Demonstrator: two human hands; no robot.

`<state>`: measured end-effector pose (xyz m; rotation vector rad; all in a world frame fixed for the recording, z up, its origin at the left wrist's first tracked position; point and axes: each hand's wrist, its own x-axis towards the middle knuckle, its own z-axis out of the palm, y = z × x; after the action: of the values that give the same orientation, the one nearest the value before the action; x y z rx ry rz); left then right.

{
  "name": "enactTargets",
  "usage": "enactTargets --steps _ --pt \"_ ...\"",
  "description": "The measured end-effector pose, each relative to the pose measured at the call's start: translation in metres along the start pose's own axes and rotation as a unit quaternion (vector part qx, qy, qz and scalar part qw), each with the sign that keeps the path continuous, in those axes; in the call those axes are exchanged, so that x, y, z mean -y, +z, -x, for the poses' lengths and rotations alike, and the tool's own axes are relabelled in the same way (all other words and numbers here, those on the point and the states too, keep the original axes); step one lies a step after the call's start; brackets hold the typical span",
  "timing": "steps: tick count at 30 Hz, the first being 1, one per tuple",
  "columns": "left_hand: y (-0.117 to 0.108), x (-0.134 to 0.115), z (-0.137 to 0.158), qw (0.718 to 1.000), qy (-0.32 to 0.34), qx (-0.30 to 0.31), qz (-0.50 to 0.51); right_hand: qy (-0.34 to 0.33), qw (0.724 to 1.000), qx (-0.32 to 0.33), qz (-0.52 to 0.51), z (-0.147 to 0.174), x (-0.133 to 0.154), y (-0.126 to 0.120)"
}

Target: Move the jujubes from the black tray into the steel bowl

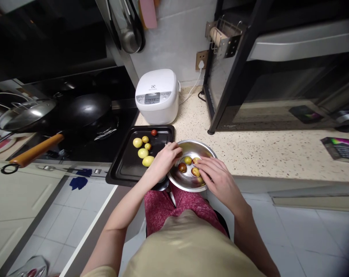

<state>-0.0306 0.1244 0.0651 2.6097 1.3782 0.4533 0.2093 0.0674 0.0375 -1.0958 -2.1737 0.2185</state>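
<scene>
A steel bowl [186,186] holds several small round fruits, mottled yellow-green and brown like jujubes, among them a brown jujube [182,167] and a greenish jujube [188,160]. My left hand [171,154] is over the bowl's left rim with its fingers curled together; whatever they hold, if anything, is hidden. From the right, my right hand [216,173] reaches into the bowl, fingers stretched out, the tips at a yellow-brown jujube [195,172]. Left of the bowl lies a black baking tray [125,169] with larger yellow fruits [143,153], smaller yellow ones and a red fruit [154,132].
Behind the tray stands a white rice cooker [157,96]. A wok [88,109] sits on the stove at left, its wooden handle [37,150] jutting past the front edge. An oven [278,84] and a small dark box [340,149] are on the right counter.
</scene>
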Motion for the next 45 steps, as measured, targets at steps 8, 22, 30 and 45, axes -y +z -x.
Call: enactTargets --steps 8,22,30,45 --pt "0.007 -0.009 -0.002 0.993 0.018 0.095 -0.067 0.000 1.000 -0.006 0.005 0.002 -0.002 0.002" --pt "-0.007 -0.003 0.010 0.998 -0.028 0.006 -0.062 -0.047 0.999 -0.025 -0.005 0.000 -0.006 0.007" --pt "-0.019 0.042 0.024 0.926 -0.326 -0.014 -0.192 -0.049 0.999 -0.018 -0.011 -0.003 -0.004 0.008" --pt "-0.017 0.054 0.013 0.922 -0.334 0.067 -0.187 -0.016 1.000 -0.001 -0.011 -0.001 -0.002 0.007"
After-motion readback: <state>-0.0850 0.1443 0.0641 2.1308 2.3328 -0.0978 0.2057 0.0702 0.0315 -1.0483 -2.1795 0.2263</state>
